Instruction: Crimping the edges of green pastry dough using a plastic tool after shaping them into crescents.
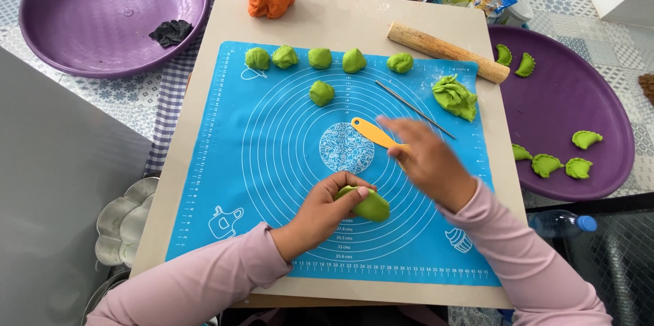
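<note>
Left hand point(325, 205) curls around green dough point(371, 206); right hand point(426, 156) grips yellow scraper point(371, 131)

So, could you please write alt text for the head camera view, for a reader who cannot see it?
A person's left hand grips a green dough piece on a blue baking mat, while the right hand holds a yellow scraper. Six small green dough balls lie above, and folded green dumplings rest in a purple tray.
</note>
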